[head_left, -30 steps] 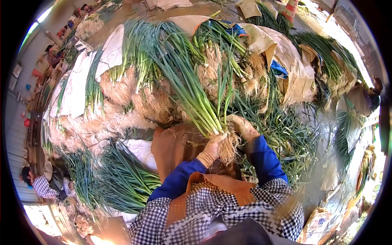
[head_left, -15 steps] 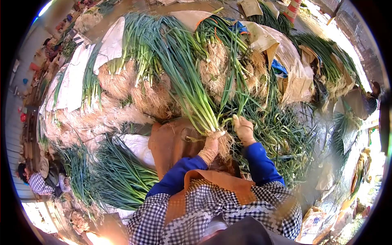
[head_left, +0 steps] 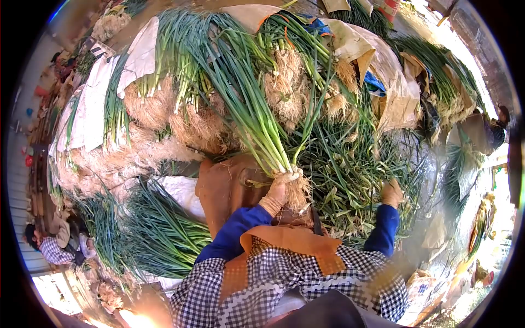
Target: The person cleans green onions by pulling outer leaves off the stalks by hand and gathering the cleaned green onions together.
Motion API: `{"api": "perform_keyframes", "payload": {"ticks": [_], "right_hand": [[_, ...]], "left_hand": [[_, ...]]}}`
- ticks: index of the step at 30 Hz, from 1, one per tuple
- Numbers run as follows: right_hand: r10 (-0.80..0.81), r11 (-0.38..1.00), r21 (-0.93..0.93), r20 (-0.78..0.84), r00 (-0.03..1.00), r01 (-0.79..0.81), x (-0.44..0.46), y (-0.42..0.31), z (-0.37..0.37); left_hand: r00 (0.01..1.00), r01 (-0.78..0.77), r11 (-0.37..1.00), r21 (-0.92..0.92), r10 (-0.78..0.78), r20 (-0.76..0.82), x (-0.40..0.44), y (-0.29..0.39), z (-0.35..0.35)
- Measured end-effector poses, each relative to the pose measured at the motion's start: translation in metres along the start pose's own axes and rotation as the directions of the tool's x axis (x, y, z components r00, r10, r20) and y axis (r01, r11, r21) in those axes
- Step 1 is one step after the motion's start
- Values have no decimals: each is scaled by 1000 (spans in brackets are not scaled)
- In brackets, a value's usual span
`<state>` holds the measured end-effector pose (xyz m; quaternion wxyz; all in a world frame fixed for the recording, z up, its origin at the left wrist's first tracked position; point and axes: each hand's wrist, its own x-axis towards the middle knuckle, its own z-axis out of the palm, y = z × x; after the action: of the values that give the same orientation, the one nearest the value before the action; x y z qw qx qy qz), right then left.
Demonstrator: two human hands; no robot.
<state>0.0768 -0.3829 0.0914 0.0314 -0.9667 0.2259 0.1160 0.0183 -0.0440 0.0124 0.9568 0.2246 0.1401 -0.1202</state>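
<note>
My left hand [head_left: 276,194], in a tan glove, is closed round the root end of a bunch of green onions [head_left: 270,136]. Their pale roots [head_left: 297,194] hang below the grip, and the long green leaves lean up and to the left. One separate leafy stem bends off to the right of the bunch. Out to the right, my gloved right hand [head_left: 391,193] is over a heap of loose green leaves [head_left: 350,175]. Its fingers are small and smeared, so I cannot tell whether they hold anything.
A brown apron or cover [head_left: 227,188] lies across my lap. Trimmed green onions [head_left: 164,232] are piled at the left. Bundles with bushy roots [head_left: 147,101] line the far side, partly under white sheets [head_left: 90,115] and tan sacks [head_left: 399,104]. Another person [head_left: 54,246] sits at far left.
My right hand has moved from beside the bunch, where it pinched a leafy stalk, to the right above the leaf heap. That stalk is gone from beside the bunch. My left hand keeps its grip.
</note>
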Motion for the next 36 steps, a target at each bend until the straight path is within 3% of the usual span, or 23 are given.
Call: {"api": "perform_keyframes", "payload": {"ticks": [1,2,4,5,6,7,9,10,11,13,15,17,19,20,21,22,25,29,31,32,33,35,36], "right_hand": [[-96,982,165,21,995,92,8,-12,22],[-253,813,477,-229,940,335,-15,-57,37],[-567,409,869,4,824,277,-38,-142,52],[-648,315,948,245,721,-39,-57,-175,30],[-645,273,961,154,748,37,-37,-201,86],[-641,232,966,63,765,115,-17,-225,141],[-609,598,502,-222,761,625,-47,-237,107],[-564,440,427,-553,613,790,-52,-237,114],[-618,428,467,-474,627,774,-61,-226,102],[-805,346,156,-457,378,925,-65,-200,82],[-700,31,954,-193,687,299,-69,-155,69],[-666,176,975,16,746,137,-51,-112,32],[-677,523,677,-39,735,518,1,-89,79],[-626,697,487,53,778,527,-7,-106,69],[-714,577,625,72,696,527,-19,-122,58],[-744,321,941,318,587,-103,-27,-140,63],[-841,4,977,120,527,-215,-47,-196,74],[-814,95,995,64,577,24,-32,-222,86],[-814,205,911,-45,579,359,-28,-227,87],[-714,338,654,-289,637,676,-37,-227,90],[-756,244,813,-182,629,529,-37,-226,88],[-784,5,985,111,610,-173,-50,-219,71],[-794,-20,990,70,604,-142,-53,-213,72]], "left_hand": [[1000,8,1000,6,-8,-5,3,-3,-3],[999,-13,996,-88,17,51,8,-9,-8],[994,-45,988,-148,59,92,12,-13,-14],[993,-48,989,-140,62,98,9,-9,-8],[996,6,990,-143,8,92,1,-1,2],[996,55,987,-149,-43,83,-4,3,7],[996,-54,981,-187,65,53,3,-2,-3],[994,-73,988,-139,83,66,1,0,2],[993,-84,992,-94,91,77,-2,-2,0],[998,-26,994,-104,32,54,0,-2,-3],[986,-166,982,-88,167,-3,-1,-1,5],[997,-72,997,-33,71,-35,-4,6,5],[964,170,936,-308,-94,249,0,4,-3],[961,194,928,-318,-115,251,-1,5,-2],[958,197,929,-312,-115,262,1,7,1],[940,211,918,-335,-96,329,1,9,4],[920,221,904,-367,-68,386,-6,14,7],[998,-2,1000,17,3,-63,-9,12,4],[984,137,990,12,-135,-120,-7,12,0],[985,138,990,41,-133,-107,-9,13,2],[985,143,989,40,-138,-107,-12,13,4],[977,170,951,-259,-129,168,-14,14,6],[959,224,911,-345,-144,244,-13,16,7]]}}
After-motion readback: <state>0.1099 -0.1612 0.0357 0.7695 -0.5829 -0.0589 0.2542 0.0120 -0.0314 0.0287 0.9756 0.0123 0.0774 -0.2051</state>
